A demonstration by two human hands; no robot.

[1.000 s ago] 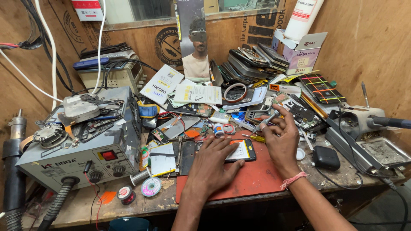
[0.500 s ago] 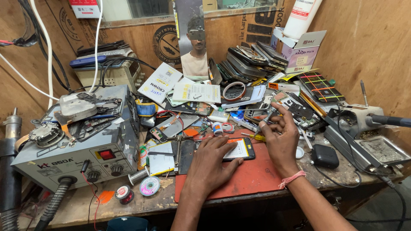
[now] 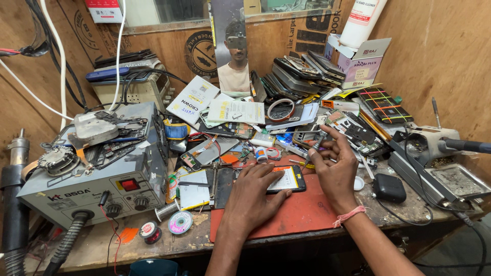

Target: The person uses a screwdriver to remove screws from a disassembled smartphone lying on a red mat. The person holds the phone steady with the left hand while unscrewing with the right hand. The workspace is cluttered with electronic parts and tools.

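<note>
clutter of flat glassy handsets and bare circuit boards covers the wooden tabletop (image 3: pixel 102 245); low in the middle of the frame a smooth red rubbery mat (image 3: pixel 302 212) lies flat, and on its upper edge rests an opened phone (image 3: pixel 286 180), a thin black slab with a pale yellowish panel showing; left hand (image 3: pixel 253 197) lies palm-down on it, fingers (image 3: pixel 266 171) spread and flat, pressing the slab rather than gripping it; right hand (image 3: pixel 335 171), just right of centre, has its fingers curled and pinched round a thin metal tool (image 3: pixel 313 152) whose tip slants down toward the phone's upper right corner; a pink thread band (image 3: pixel 349 215) circles that wrist; at the left stands a boxy grey metal rework station (image 3: pixel 97 179) with round knobs and a ribbed hose; small round solder spools (image 3: pixel 180 223) sit beside it; a rounded black pouch (image 3: pixel 388 188) lies to the right.
</note>
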